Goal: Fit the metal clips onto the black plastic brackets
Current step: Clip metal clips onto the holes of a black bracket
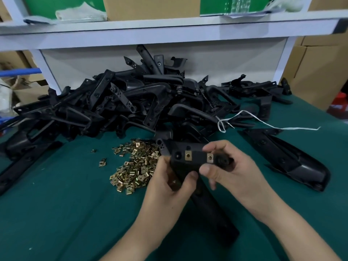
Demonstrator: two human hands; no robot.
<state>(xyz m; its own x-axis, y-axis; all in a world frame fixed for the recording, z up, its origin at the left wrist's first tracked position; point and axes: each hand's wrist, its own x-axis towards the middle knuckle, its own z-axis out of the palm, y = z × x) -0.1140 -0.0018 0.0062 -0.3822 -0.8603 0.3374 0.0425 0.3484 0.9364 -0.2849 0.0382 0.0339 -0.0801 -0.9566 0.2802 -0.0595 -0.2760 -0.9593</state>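
Fingers (193, 176) of the left hand (169, 187) and right hand (233, 174) are clamping one black bracket (180, 148) above the green table (56, 204), before the bracket heap (131, 102); loose clips (135, 166) are lying just left, and two fitted clips (187, 155) are showing on it.

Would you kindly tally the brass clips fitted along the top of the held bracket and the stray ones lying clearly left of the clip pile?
Fitted clips on the held bracket: 2
Stray clips left of the clip pile: 2
Total: 4
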